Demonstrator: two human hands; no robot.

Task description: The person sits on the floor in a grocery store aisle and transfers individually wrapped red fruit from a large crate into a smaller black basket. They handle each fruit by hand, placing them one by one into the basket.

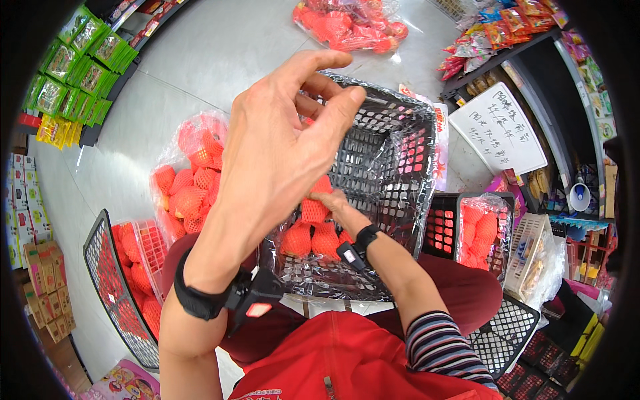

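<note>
A black plastic crate lined with clear film stands between my knees. Several fruits in red foam net sleeves lie in its near left part. Down inside the crate, my right hand grips one netted fruit. My left hand is raised above the crate's left side, thumb and fingers apart, and nothing shows between them. It hides part of the crate's left wall. Left of the crate, a clear plastic bag holds more netted fruits. Both wrists wear black straps with small devices.
Another bag of netted fruit lies on the floor ahead. A black crate of netted fruit stands at left, a smaller one at right. A handwritten white board leans by shelves at right; snack packets hang at upper left.
</note>
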